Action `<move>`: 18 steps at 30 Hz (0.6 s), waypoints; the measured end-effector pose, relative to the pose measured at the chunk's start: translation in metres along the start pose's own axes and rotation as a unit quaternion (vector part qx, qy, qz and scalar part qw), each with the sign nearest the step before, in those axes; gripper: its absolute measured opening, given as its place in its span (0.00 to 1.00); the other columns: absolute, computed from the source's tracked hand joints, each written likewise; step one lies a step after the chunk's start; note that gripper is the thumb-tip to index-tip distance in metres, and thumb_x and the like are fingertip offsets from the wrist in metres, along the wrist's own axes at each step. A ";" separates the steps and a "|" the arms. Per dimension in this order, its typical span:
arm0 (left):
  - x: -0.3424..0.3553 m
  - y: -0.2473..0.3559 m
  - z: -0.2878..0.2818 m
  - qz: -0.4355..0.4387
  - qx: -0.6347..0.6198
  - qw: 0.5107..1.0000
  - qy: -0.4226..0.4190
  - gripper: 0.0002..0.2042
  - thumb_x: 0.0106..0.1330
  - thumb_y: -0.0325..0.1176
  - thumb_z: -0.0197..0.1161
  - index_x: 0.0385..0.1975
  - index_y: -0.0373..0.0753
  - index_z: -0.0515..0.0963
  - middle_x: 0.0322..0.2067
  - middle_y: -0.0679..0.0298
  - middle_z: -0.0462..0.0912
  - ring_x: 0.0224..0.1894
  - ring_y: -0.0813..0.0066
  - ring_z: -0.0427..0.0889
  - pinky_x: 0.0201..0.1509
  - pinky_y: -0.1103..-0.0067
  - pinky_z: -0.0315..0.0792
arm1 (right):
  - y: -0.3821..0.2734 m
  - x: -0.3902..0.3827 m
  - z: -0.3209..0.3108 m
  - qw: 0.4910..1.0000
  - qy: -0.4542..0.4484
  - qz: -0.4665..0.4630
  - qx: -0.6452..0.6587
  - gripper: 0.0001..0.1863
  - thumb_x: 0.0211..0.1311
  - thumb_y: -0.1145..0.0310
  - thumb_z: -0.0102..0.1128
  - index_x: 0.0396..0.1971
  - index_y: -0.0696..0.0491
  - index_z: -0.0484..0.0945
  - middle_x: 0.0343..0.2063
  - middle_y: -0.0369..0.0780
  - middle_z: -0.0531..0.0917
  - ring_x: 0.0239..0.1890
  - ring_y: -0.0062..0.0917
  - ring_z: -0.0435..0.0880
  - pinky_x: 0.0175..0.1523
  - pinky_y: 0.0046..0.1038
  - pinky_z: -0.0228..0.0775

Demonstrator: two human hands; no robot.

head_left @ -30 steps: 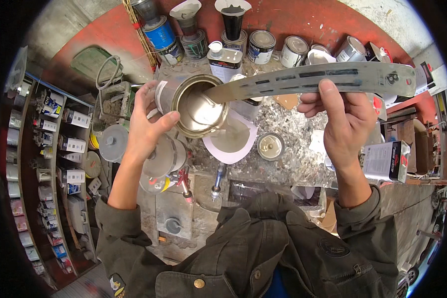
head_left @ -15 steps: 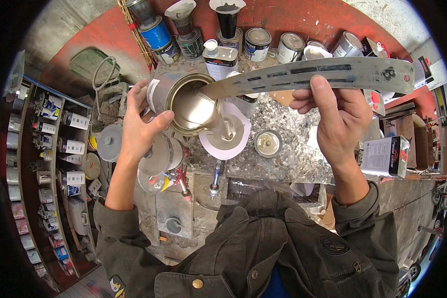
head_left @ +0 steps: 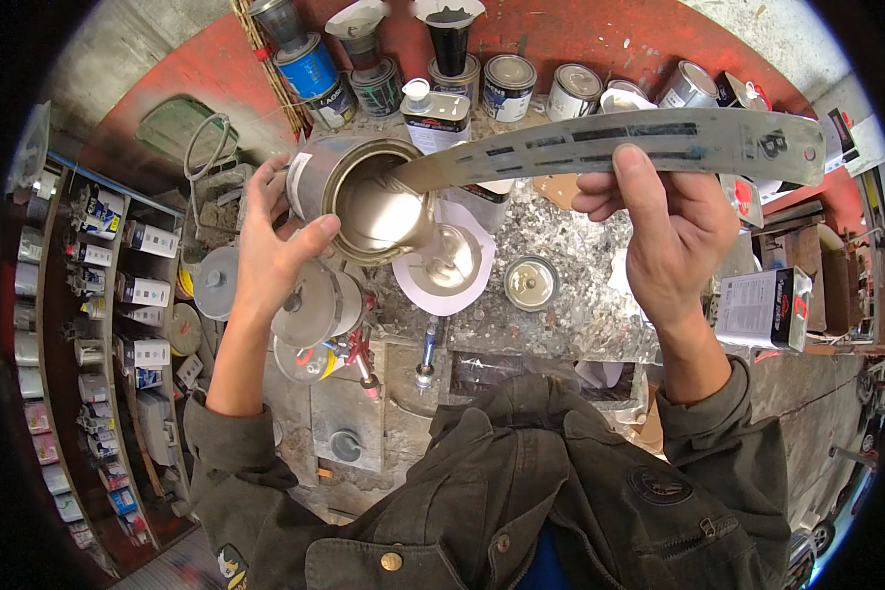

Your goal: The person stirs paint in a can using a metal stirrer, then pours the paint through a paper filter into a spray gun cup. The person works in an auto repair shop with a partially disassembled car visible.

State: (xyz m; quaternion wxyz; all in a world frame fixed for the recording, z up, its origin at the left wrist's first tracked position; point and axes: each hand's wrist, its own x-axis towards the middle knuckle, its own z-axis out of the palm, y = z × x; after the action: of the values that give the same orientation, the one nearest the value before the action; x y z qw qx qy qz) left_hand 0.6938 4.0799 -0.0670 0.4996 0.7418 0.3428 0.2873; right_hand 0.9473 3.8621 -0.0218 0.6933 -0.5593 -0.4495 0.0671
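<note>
My left hand (head_left: 283,221) grips a tilted metal paint can (head_left: 310,189) from its left side. Inside the can lies glossy beige-silver paint (head_left: 383,211). In my right hand (head_left: 664,221) I pinch a long, flat mixing stick (head_left: 600,143), thumb on top; its left end reaches into the can's mouth and is coated with paint. Below the can's lip stands a mixing cup with a pale paper strainer (head_left: 467,287) at its rim, with paint inside. A small round tin or lid (head_left: 532,283) with beige paint sits to the right of the cup.
Paint cans (head_left: 509,87) and a solvent can (head_left: 437,123) line the back of the paint-spattered bench (head_left: 580,315). A spray gun (head_left: 361,364) hangs at the front edge. Shelves of cans (head_left: 147,290) stand left; a rectangular can (head_left: 757,307) stands right.
The can has shifted slightly left and up, and the stream from its lip looks shorter. More paint shows in the cup. The stick is nearly still.
</note>
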 end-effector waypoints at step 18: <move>0.002 0.006 -0.001 0.010 0.008 1.000 0.007 0.51 0.51 0.47 0.77 0.72 0.29 0.55 0.63 0.45 0.73 0.63 0.58 0.74 0.69 0.66 0.66 | -0.002 0.003 -0.001 1.000 -0.006 -0.019 0.007 0.09 0.71 0.73 0.63 0.35 0.66 0.83 0.25 0.44 0.88 0.25 0.21 0.88 0.30 0.19 0.80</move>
State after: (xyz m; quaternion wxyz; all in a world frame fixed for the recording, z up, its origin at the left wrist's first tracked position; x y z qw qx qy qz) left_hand 0.6956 4.0801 -0.0610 0.4885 0.7469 0.3410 0.2954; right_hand 0.9489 3.8621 -0.0187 0.6956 -0.5451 -0.4640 0.0603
